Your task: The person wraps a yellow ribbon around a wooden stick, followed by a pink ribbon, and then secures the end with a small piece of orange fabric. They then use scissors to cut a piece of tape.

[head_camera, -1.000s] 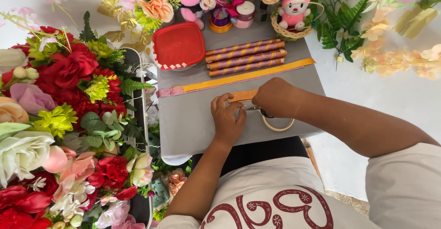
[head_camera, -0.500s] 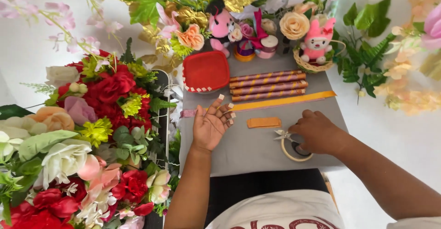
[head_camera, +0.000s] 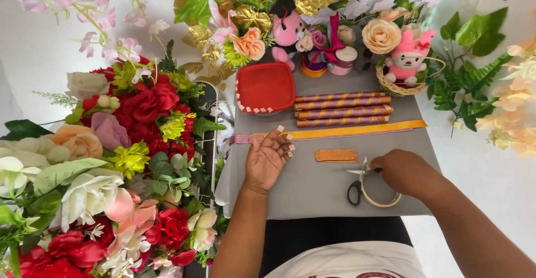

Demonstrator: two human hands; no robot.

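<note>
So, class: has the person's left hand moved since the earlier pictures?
Yes. The left hand has left the small orange strip it was pressing beside the right hand and now lies left of it, fingers spread.

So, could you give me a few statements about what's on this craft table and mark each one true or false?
1. The left hand has small tape pieces stuck on its fingertips. True.
2. The right hand rests at the scissors and tape roll. True.
3. The red tray lies at the near edge of the table. False: it sits at the far side, left of the striped paper rolls.
4. The small orange strip is held in the left hand. False: it lies on the grey tabletop between the hands.
</note>
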